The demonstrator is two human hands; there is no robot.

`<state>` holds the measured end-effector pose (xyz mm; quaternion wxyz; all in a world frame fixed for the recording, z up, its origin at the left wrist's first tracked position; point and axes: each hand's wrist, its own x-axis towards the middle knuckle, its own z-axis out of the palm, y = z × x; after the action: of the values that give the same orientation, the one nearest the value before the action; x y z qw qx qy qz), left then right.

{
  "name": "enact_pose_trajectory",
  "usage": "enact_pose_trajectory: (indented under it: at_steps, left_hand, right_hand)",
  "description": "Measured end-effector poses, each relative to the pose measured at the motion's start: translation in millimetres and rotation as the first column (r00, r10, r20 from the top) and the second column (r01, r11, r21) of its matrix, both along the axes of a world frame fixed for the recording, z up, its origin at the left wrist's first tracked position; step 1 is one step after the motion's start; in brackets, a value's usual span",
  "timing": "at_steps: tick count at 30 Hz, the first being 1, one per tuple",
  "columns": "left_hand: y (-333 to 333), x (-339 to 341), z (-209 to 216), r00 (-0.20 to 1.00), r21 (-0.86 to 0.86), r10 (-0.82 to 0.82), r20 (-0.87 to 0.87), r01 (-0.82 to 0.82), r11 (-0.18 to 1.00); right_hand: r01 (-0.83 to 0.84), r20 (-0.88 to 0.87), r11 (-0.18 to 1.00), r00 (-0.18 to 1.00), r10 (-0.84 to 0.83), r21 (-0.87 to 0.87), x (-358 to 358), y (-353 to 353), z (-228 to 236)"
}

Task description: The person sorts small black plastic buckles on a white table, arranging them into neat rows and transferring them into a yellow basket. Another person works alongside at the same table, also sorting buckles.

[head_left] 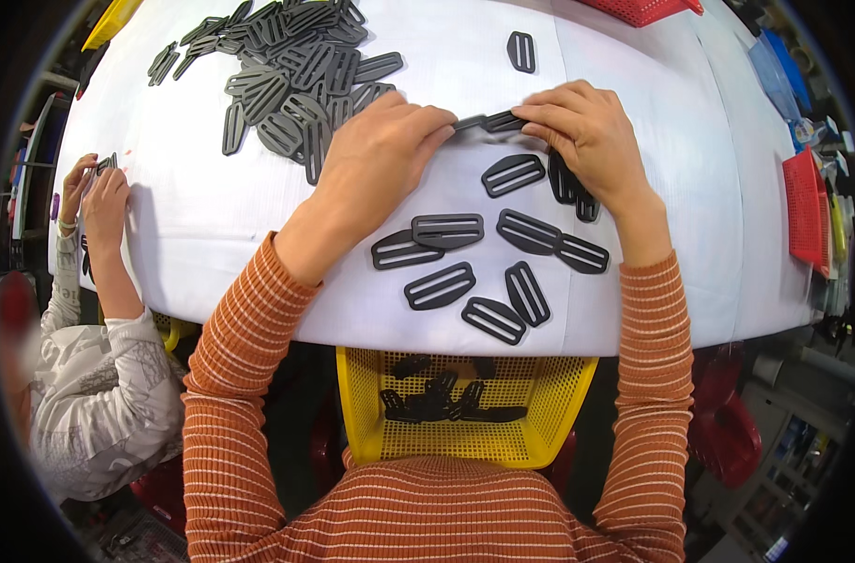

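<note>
Over the white table [212, 225], my left hand [381, 155] pinches the end of a black plastic slide buckle [469, 123]. My right hand [587, 136] grips another black slide buckle [500, 121], and the two inner ends meet or overlap between my fingertips. Partly under my right hand lie some more buckles [564, 180]. Several loose ones [447, 231] are spread flat between my forearms, and a single buckle [521, 53] rests beyond my right hand. A big heap of the same buckles [296, 75] sits past my left hand.
A yellow mesh basket [355, 413] with several black buckles inside stands between my body and the table edge. Red baskets [803, 211] are at the right and far edges. At the left, another person's hands [104, 192] hold a dark piece.
</note>
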<state>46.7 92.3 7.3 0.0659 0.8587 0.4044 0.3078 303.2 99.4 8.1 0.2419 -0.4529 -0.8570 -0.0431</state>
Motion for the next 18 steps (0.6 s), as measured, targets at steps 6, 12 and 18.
enact_pose_trajectory:
  at_steps: [6,12,18]
  left_hand:
    - [-6,-6,0,0.997,-0.08,0.056,0.045,-0.053,0.995]
    - [-4,7,0,0.995,0.076,0.021,0.1,-0.029,0.997]
    - [-19,36,0,0.992,0.113,-0.126,0.03,0.122,0.986]
  right_hand:
    - [0.163,-0.184,0.949,0.959,-0.217,-0.27,-6,12,2]
    - [0.335,0.134,0.93,0.925,-0.355,0.154,-11,99,-17]
    - [0.234,-0.081,0.869,0.952,-0.297,-0.436,-32,72,18]
